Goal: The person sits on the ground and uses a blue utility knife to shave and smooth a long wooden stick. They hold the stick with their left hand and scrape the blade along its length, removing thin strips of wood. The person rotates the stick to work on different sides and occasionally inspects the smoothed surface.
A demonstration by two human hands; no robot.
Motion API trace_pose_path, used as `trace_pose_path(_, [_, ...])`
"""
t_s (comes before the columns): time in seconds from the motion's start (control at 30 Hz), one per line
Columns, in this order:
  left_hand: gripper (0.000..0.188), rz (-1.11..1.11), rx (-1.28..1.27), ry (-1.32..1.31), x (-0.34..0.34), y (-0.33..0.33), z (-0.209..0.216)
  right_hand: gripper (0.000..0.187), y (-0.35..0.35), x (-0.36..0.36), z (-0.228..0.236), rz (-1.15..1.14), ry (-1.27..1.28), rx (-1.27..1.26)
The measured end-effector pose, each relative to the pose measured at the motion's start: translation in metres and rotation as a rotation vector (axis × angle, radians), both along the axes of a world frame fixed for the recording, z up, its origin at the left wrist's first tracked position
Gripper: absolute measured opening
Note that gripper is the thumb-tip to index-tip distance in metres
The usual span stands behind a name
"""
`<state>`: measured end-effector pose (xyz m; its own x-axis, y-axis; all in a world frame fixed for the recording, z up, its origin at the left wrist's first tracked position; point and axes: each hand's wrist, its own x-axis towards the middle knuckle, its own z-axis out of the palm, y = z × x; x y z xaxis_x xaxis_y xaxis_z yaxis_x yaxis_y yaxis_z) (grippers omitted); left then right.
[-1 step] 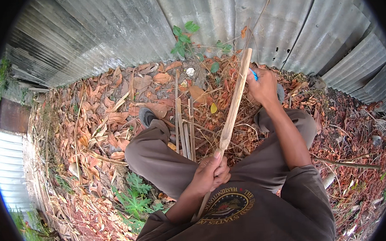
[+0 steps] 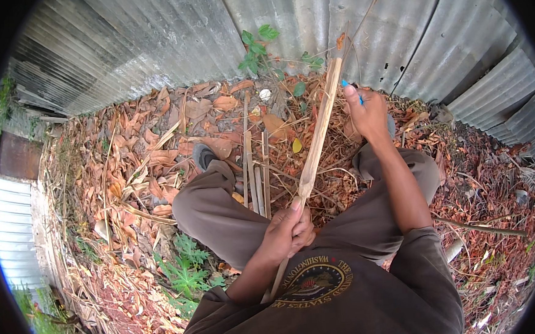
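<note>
My left hand is wrapped round the lower part of a long, pale split wooden stick. The stick slants up and away to the right, its lower end running down against my shirt. Close to the stick's far part, my right hand is closed round a small bright blue object. Only bits of the blue show past the thumb and fingers, so its kind is hidden. A narrow gap lies between that hand and the stick. Several thin wooden strips lie on the ground between my legs.
Dry brown leaves cover the ground. A grey corrugated metal fence runs along the far side. Green plants grow by the fence and near my left knee. A thin branch lies at the right.
My right hand has moved slightly away from the stick, and its thumb now points up along the blue object. The stick has shifted a little left and toward me, with my left hand still round it.
</note>
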<state>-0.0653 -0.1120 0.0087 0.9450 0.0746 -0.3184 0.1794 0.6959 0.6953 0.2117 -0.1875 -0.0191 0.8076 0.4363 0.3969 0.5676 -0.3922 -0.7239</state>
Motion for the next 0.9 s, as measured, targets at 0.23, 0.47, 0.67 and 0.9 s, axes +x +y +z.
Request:
trace_pose_path(0.23, [0.05,0.148,0.144,0.09,0.004,0.024,0.0,0.069,0.001,-0.041,0.011,0.457,-0.453,-0.12])
trace_pose_path(0.47, [0.052,0.077,0.068,0.133,0.01,0.016,0.003,0.067,0.016,-0.016,0.012,0.228,-0.289,-0.054])
trace_pose_path(0.67, [0.054,0.093,-0.081,0.149,0.013,0.019,-0.007,0.069,0.012,-0.044,0.0,0.431,-0.476,-0.032])
trace_pose_path(0.9, [0.054,0.01,-0.208,0.123,0.012,0.015,-0.011,0.07,0.019,-0.013,0.007,0.236,-0.376,-0.138])
